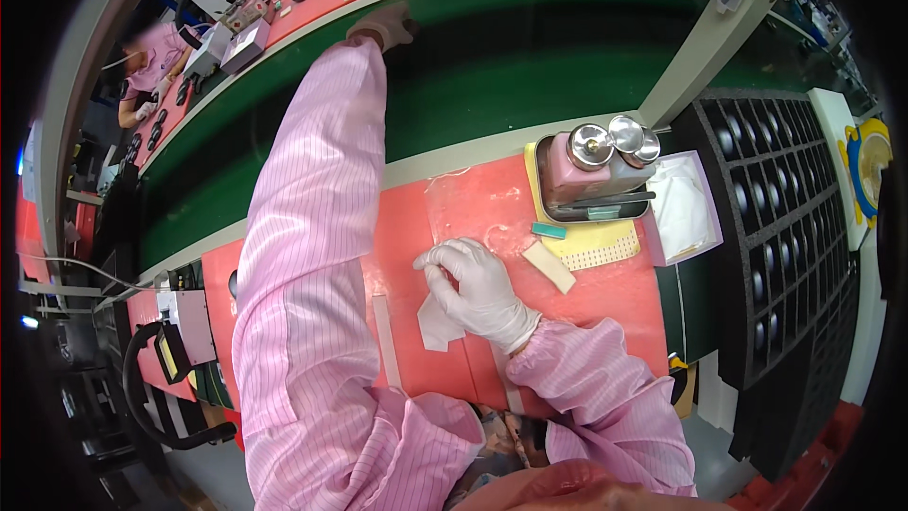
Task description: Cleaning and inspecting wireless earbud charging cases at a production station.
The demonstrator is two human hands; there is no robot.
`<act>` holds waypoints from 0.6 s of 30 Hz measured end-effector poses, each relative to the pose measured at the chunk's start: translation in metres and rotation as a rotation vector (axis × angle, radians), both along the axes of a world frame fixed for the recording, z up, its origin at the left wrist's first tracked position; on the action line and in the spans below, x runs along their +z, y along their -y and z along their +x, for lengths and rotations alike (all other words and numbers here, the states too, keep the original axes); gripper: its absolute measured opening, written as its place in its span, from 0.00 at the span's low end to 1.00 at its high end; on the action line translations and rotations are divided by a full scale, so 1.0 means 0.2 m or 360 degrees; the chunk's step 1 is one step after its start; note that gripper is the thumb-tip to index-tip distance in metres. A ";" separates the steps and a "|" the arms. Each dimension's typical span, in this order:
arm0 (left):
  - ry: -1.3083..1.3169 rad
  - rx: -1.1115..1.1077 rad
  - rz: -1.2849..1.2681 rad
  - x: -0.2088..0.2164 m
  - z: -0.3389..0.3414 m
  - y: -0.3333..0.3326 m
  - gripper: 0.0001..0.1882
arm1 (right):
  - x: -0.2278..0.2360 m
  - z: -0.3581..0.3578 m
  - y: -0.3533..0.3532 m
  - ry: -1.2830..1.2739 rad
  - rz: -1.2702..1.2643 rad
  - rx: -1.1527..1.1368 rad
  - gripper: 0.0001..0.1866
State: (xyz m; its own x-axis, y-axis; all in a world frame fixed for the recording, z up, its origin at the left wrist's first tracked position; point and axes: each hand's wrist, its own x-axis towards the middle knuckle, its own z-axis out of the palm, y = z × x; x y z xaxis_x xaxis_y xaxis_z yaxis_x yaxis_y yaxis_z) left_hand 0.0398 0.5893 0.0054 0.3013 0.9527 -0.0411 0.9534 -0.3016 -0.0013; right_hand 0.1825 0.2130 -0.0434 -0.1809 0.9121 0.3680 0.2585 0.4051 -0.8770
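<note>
My left arm, in a pink striped sleeve, stretches far forward over the green conveyor belt. At its end my left hand is dim and blurred above the belt's far side; whether its fingers hold anything does not show. My right hand, in a white glove, rests over the red work mat with its fingers curled. From under the curled fingers a small white cloth hangs down onto the mat. Right of that hand lie a cream-coloured block and a small green block.
A metal tray at the right holds pump-top bottles and black tweezers. Beside it stands a box of white wipes. A black foam rack with dark rounded parts is far right. Another person works across the belt.
</note>
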 end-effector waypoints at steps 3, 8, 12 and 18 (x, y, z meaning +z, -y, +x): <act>0.0026 0.0010 0.0098 -0.04 -0.06 0.06 0.27 | 0.02 -0.03 0.00 0.0023 0.0071 0.0031 0.03; -0.0114 -0.0055 -0.0282 0.04 0.03 0.46 0.27 | -0.01 0.03 -0.03 0.0025 0.0129 -0.0070 0.04; 0.0549 -0.0381 -0.0138 0.15 -0.09 1.16 0.27 | 0.04 0.07 -0.04 -0.0196 0.0144 -0.0175 0.06; 0.0722 -0.0205 0.0382 -0.12 -0.17 1.98 0.29 | 0.07 0.04 0.03 -0.0269 0.0016 -0.0106 0.06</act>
